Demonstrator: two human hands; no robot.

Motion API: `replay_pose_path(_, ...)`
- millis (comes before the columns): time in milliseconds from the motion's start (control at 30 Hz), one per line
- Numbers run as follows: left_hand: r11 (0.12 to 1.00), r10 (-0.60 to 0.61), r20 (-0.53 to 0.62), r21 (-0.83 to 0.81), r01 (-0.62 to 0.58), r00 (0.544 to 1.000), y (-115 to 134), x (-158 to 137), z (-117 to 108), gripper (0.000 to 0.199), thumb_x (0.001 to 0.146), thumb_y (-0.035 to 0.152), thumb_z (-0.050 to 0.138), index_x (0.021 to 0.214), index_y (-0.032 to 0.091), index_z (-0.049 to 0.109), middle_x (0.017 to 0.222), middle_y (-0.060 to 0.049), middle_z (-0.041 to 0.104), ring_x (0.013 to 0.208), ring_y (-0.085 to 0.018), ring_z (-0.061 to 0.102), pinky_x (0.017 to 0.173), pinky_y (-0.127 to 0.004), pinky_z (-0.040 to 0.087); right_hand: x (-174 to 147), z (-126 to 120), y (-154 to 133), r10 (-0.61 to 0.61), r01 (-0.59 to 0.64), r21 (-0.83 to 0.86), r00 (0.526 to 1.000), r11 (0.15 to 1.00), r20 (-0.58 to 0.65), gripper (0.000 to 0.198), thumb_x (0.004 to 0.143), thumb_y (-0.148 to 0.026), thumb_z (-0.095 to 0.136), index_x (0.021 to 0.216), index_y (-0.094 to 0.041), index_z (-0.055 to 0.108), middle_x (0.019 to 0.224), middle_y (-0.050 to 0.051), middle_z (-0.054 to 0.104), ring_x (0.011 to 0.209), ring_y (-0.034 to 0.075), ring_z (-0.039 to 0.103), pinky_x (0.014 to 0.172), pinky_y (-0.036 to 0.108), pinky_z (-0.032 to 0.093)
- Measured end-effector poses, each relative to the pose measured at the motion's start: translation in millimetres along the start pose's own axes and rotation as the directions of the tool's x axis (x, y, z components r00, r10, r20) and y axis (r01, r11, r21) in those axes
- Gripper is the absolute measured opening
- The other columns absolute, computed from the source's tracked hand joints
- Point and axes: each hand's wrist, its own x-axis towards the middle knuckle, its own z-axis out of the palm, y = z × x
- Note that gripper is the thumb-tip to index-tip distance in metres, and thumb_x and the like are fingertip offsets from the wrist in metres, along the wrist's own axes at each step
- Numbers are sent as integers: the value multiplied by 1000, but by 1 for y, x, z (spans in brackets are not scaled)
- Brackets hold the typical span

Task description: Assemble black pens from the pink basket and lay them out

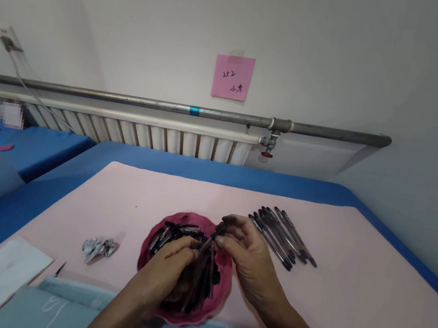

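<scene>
Both hands meet over a pink scalloped bowl (pixel 223 299) heaped with pen parts (pixel 205 282), dark caps and clear barrels among them. A pen (pixel 208 242) slants between the hands above the bowl. My left hand (pixel 170 265) is closed on its lower end. At its dark upper end, the fingers of my right hand (pixel 248 255) pinch it; the fingertips look smudged dark. To the right of the bowl, several capped pens (pixel 280 236) lie side by side in a slanted row on the pink table cover (pixel 351 276).
Left of the bowl sits a crumpled silvery wad (pixel 99 248). A white sheet (pixel 1 273) and a small dark pointed piece (pixel 59 269) lie nearer the left front. Grey-blue cloth (pixel 64 306) covers the front edge. A radiator (pixel 173 138) and pipe (pixel 129 99) run along the wall behind.
</scene>
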Motion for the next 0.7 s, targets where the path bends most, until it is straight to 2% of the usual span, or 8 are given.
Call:
replay_pose_path(100, 982, -188, 123, 45, 184, 975, 2, 0, -2, 15, 68, 28, 55, 79, 21, 63, 41, 7, 34, 30, -3, 21, 32, -17, 8, 0, -1, -1, 52, -53, 14, 998, 999, 38, 35, 63, -19, 65, 95, -20, 51, 78, -1, 61, 73, 14, 58, 69, 28, 45)
replay_pose_path(233, 980, -197, 198, 43, 193, 960, 2, 0, -7, 19, 69, 28, 54, 86, 24, 60, 44, 8, 33, 31, -3, 21, 33, -17, 7, 0, -3, -5, 104, -106, 16, 991, 994, 79, 36, 63, -18, 65, 96, -20, 51, 74, -3, 60, 68, 12, 57, 66, 27, 43)
replay_pose_path(367, 975, -221, 206, 16, 222, 953, 3, 1, -9, 28, 68, 29, 56, 95, 25, 60, 43, 8, 33, 31, -3, 21, 34, -17, 5, -1, -2, -5, 129, -131, 15, 987, 991, 91, 33, 62, -18, 65, 92, -20, 52, 74, -2, 61, 68, 13, 58, 66, 27, 43)
replay_pose_path(567, 966, -250, 189, -12, 257, 949, 8, -1, -7, 23, 65, 30, 60, 87, 24, 60, 47, 6, 41, 31, -3, 25, 34, -16, 5, -2, 0, -1, 162, -168, 42, 980, 985, 119, 31, 62, -20, 67, 90, -19, 55, 75, -1, 63, 71, 14, 59, 69, 28, 44)
replay_pose_path(700, 968, -243, 196, -16, 251, 950, 8, 0, -6, 24, 65, 28, 59, 89, 23, 59, 48, 6, 41, 31, -2, 25, 33, -16, 5, -3, 2, 2, 175, -187, 84, 976, 979, 131, 29, 63, -19, 68, 89, -20, 55, 74, -3, 63, 68, 13, 59, 67, 26, 43)
